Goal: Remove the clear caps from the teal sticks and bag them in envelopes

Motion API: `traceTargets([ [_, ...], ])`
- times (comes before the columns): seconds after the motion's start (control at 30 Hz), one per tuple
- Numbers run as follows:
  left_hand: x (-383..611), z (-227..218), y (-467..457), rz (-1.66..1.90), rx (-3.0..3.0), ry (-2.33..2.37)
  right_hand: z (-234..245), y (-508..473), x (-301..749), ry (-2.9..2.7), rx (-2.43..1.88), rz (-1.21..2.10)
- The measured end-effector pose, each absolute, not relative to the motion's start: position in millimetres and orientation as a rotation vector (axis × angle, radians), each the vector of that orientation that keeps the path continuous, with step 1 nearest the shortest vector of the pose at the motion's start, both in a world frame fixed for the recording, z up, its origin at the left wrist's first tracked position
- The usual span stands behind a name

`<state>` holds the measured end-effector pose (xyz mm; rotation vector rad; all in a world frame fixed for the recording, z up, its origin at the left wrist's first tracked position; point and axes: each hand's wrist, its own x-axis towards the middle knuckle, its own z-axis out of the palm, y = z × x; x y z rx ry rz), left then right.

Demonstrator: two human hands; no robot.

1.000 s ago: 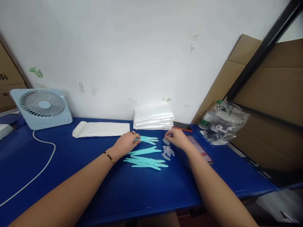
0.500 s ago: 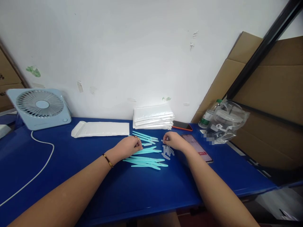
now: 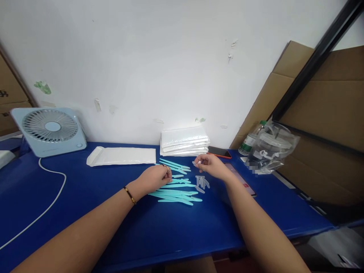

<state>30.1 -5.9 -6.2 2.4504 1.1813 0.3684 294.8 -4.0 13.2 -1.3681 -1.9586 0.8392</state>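
Observation:
Turquoise eyebrow razors (image 3: 178, 198) lie in loose groups on the blue table, with several more (image 3: 174, 164) farther back. My left hand (image 3: 159, 177) is closed in a pinch over the middle of them. From its fingertips a turquoise eyebrow razor (image 3: 178, 176) points right; the hand hides its other end. My right hand (image 3: 209, 165) pinches a small clear plastic cap (image 3: 195, 163), raised a little above the table. Just below that hand, several clear caps (image 3: 202, 182) rest in a small pile at the right ends of the razors.
Behind the razors stands a stack of white padded envelopes (image 3: 184, 142), with a single envelope (image 3: 125, 156) left of it. A phone (image 3: 241, 180) lies under my right wrist, an orange-edged phone (image 3: 220, 152) behind. Bottle (image 3: 250, 140) and bagged cup (image 3: 271, 148) stand right, fan (image 3: 52, 131) left.
My right hand has lifted slightly away from the cap pile, a clear cap now showing at its fingertips. Razors near my left hand have shifted a little; that hand stays almost in place.

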Motion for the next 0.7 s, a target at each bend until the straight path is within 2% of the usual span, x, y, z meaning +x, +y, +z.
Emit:
traceTargets([
  [0.2, 24, -5, 1, 0.525, 2.38, 1.238, 16, -6, 295, -1.917, -1.226, 1.162],
  [0.7, 25, -6, 2, 0.556, 2.369, 1.227, 7, -9, 278, -1.932, -1.261, 1.162],
])
